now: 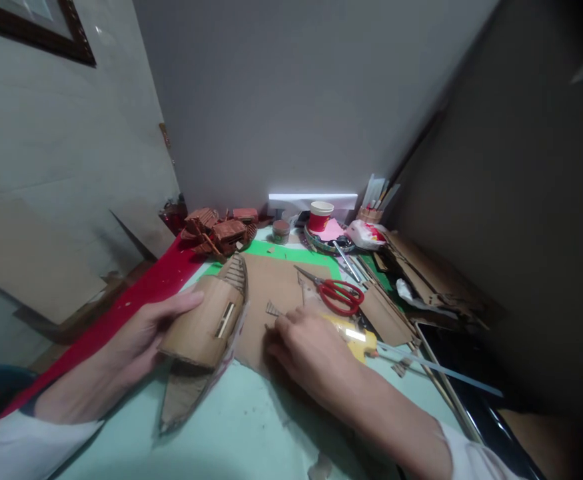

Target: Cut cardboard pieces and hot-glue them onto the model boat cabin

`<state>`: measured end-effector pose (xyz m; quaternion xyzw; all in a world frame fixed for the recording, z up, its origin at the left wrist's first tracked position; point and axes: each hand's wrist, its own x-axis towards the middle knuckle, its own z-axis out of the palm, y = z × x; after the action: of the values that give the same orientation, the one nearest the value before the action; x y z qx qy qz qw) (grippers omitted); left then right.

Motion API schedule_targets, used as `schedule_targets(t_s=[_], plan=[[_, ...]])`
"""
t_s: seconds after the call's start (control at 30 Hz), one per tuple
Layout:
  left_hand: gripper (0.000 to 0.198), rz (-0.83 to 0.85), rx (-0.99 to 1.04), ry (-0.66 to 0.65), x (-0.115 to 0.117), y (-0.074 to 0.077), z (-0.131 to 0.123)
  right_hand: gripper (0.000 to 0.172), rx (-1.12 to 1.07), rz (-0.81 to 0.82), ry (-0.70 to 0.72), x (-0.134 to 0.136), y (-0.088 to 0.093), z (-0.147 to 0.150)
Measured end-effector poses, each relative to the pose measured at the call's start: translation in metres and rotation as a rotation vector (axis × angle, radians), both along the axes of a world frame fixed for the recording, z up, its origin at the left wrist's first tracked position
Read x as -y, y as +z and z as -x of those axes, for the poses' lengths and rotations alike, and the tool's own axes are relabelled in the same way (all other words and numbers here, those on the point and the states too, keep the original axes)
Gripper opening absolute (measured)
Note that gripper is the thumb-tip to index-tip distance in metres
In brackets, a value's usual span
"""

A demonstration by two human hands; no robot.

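In my left hand (156, 327) is a small cardboard model boat (198, 320), tilted, with a curved roof, a cut-out window and ribbed strips at its far end. The thumb lies on the roof; the other fingers are behind the boat. My right hand (308, 340) is low over a flat cardboard sheet (266, 280), its fingers curled together and whatever is between them hidden. Just beyond those fingertips is a small ribbed cardboard scrap (272, 309). A yellow glue gun (358, 339) lies behind the right hand, partly covered, its glue stick (441, 370) trailing right.
Red-handled scissors (341, 297) lie beyond the right hand. Brown model boats (226, 230), a jar (281, 231) and a red cup (320, 217) stand at the back. Cardboard strips (386, 313) and a black glossy panel (471, 373) are on the right; a red cloth (146, 300) runs left.
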<state>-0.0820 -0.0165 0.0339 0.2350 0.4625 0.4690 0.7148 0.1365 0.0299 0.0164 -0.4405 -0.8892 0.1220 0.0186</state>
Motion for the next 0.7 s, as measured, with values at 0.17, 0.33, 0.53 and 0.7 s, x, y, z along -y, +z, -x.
schedule_targets(t_s=[0.17, 0.33, 0.53, 0.7], plan=[[0.064, 0.014, -0.051, 0.064, -0.001, -0.003, 0.001, 0.009, 0.050, 0.016, -0.063, 0.000, -0.010, 0.010], [0.056, 0.065, 0.062, 0.057, -0.002, -0.008, 0.007, 0.009, -0.315, 0.148, -0.162, -0.001, 0.009, -0.011], [0.030, 0.055, 0.259, 0.042, 0.003, -0.007, 0.001, 0.024, -0.833, 0.550, -0.193, 0.013, 0.022, -0.025], [0.028, -0.067, 0.237, 0.061, 0.011, -0.010, -0.011, 0.030, -1.059, 0.732, -0.225, 0.031, 0.020, -0.017]])
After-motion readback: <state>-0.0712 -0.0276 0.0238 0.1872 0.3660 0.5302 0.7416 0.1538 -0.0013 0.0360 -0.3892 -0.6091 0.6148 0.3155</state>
